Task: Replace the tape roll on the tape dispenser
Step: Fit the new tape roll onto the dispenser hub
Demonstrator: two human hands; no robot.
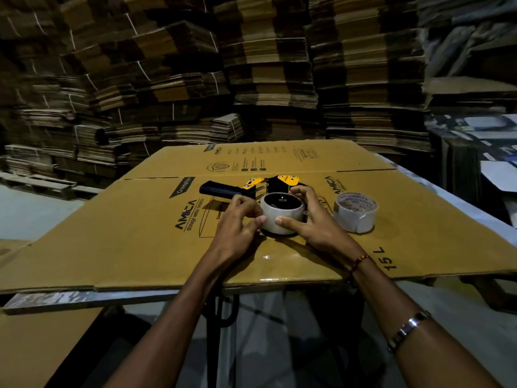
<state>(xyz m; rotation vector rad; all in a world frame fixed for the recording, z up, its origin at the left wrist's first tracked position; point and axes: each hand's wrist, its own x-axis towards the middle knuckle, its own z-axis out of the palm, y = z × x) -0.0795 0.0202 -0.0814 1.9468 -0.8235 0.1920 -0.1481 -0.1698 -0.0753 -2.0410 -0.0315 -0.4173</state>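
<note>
Stacks of flattened cartons [265,65] wall the dim room; both hands [237,225] [316,222] grip a tape roll [281,217] on the cardboard-covered worktop [140,242].

Bare forearms; beaded thread bracelet [361,261], metal bangle [408,329].

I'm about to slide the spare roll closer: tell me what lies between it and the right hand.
Nothing but bare cardboard sheet. In the head view a short stretch of it separates the spare tape roll from the right hand, which holds the roll on the dispenser.
</note>
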